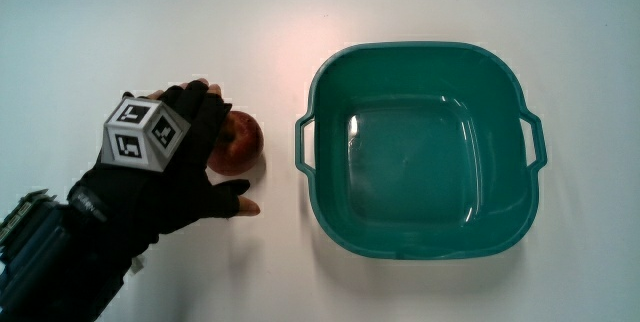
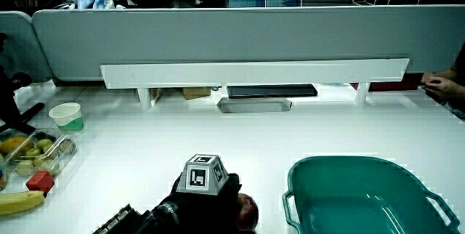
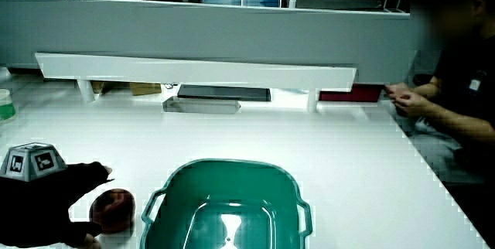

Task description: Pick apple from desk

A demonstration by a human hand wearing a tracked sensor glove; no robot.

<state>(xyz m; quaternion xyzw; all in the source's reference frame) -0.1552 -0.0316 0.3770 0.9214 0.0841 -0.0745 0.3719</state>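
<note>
A red apple [image 1: 240,143] lies on the white desk beside a teal basin [image 1: 420,52]. The gloved hand [image 1: 222,150] reaches over the apple from the side away from the basin. Its fingers [image 1: 200,102] arch over the apple and its thumb [image 1: 240,205] rests on the desk nearer to the person. The fingers stand spread around the apple with gaps showing, not closed on it. In both side views the apple [image 2: 248,208] [image 3: 116,206] sits on the desk, partly hidden by the hand [image 2: 211,198] [image 3: 87,206].
The basin [image 2: 349,163] [image 3: 224,164] holds nothing. In a side view a clear box of fruit [image 2: 33,154], a banana [image 2: 18,201], a red block [image 2: 40,182] and a small cup [image 2: 67,115] sit near the table's edge. A white shelf [image 2: 254,70] runs along the partition.
</note>
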